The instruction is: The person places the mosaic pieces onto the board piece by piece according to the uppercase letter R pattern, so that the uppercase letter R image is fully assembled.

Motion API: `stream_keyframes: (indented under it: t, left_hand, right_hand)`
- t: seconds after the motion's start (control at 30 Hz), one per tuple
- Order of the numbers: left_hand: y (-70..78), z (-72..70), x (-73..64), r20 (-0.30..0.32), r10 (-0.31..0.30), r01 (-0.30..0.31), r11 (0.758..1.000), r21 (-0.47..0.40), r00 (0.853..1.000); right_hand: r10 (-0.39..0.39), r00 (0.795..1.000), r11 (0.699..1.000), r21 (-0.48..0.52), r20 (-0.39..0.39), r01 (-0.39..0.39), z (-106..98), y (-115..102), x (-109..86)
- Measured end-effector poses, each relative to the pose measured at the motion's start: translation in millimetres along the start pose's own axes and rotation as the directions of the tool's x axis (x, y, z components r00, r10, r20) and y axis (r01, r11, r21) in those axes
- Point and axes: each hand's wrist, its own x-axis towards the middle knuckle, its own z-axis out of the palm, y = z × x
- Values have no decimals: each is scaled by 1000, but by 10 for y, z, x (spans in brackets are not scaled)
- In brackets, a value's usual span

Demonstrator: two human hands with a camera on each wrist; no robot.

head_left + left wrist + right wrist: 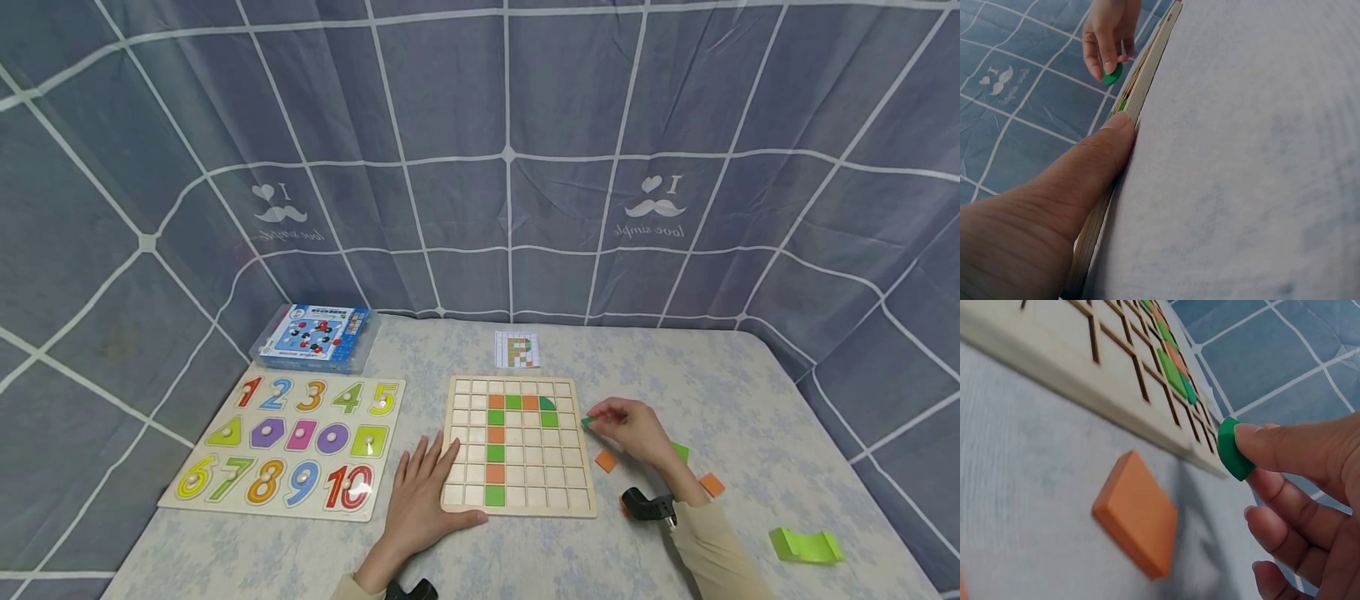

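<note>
A wooden grid board [521,514] lies on the table, with orange and green square tiles and a dark green round-edged tile [547,403] in its cells. My left hand [423,500] is spread at the board's front left corner, fingers fairly straight along the left side. Its thumb [1094,150] presses the front edge. Just off the board's right side, my right hand [628,427] pinches a dark green tile [1232,449] with a curved edge between thumb and index finger. Below that hand lies an orange square tile [1136,515], flat on the table.
A pattern card [517,350] lies behind the board. To the left are a number-and-shape puzzle board [285,446] and a blue box [318,337]. Near my right forearm are another orange tile [712,484], a green tile [681,451] and a light green holder [807,546].
</note>
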Motion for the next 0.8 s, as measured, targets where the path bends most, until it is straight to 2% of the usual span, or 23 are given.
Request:
stream_keyframes:
  t: [0.27,0.47,0.57,0.8]
  left_hand:
    - [-4,4,-1,1,0,0,1000,-3,1000]
    - [-7,3,-11,-6,5,-5,1000,0,1000]
    - [-3,-4,-14,-8,6,-6,1000,-1,1000]
    - [11,-15,-4,-10,10,-10,1000,4,1000]
  right_hand:
    - [-69,998,997,27,-3,69,61,-96,80]
    - [-78,992,997,24,96,76,134,-188,156]
    - [-113,980,994,25,167,110,163,-219,196]
    - [-178,930,984,31,321,177,187,-240,264]
